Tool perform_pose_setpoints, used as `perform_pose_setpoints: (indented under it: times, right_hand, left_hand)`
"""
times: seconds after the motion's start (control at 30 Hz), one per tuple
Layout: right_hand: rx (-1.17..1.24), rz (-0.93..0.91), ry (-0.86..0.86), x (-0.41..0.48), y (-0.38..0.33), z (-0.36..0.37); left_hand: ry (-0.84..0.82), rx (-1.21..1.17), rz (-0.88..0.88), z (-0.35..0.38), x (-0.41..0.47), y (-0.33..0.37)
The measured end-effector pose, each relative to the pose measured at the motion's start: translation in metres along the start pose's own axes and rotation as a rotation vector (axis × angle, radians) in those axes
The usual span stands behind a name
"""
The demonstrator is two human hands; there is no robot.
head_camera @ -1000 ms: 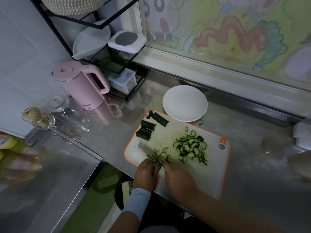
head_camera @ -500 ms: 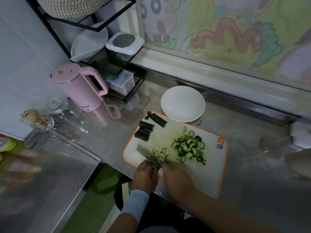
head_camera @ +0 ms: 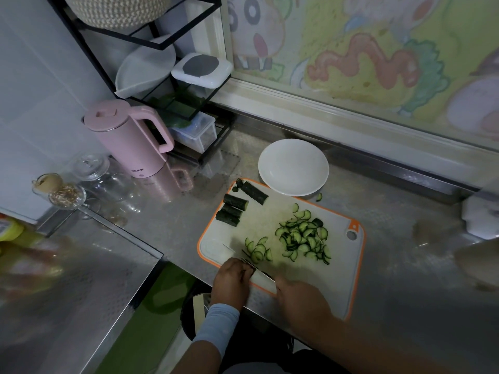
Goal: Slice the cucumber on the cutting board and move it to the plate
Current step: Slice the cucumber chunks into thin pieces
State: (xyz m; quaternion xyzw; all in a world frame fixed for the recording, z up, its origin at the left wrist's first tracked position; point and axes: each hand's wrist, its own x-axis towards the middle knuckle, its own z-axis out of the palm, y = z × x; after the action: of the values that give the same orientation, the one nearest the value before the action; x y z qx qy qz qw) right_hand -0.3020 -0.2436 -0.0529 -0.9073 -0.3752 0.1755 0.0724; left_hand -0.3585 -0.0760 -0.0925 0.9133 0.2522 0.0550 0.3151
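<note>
Right hand (head_camera: 302, 302) drew back gripping the knife (head_camera: 261, 278); left hand (head_camera: 232, 280) curls, hold unclear, beside cucumber slices (head_camera: 259, 251).

My steel counter (head_camera: 405, 265) carries the cutting board (head_camera: 337, 279) and white plate (head_camera: 293, 167). A pink kettle (head_camera: 127, 141) and glass jars (head_camera: 90, 168) stand left.

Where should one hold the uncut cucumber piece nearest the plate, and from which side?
Probably grip the cucumber piece across its middle, from above, fingers on its long sides. It lies flat on the cutting board, apart from the others, so both sides look free.
</note>
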Motion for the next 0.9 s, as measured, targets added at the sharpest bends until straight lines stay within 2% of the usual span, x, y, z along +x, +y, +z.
perform_pose_setpoints:
  times: [0.17, 0.43, 0.77, 0.9]
  right_hand:
    - [-0.043, 0.022, 0.023, 0.014, -0.002, 0.015]
    - [0.082, 0.030, 0.040, 0.042, -0.031, 0.004]
    - [0.033, -0.021, 0.014, 0.001, -0.003, 0.003]
    - [-0.009, 0.017, 0.012, 0.000, -0.001, 0.004]
  left_hand:
    - [0.013, 0.003, 0.006, 0.002, -0.001, 0.001]
    - [0.012, 0.032, 0.010, 0.002, -0.001, 0.000]
    - [-0.014, 0.065, -0.017, 0.003, 0.000, -0.002]
    - [-0.015, 0.053, -0.016, 0.002, 0.000, -0.001]
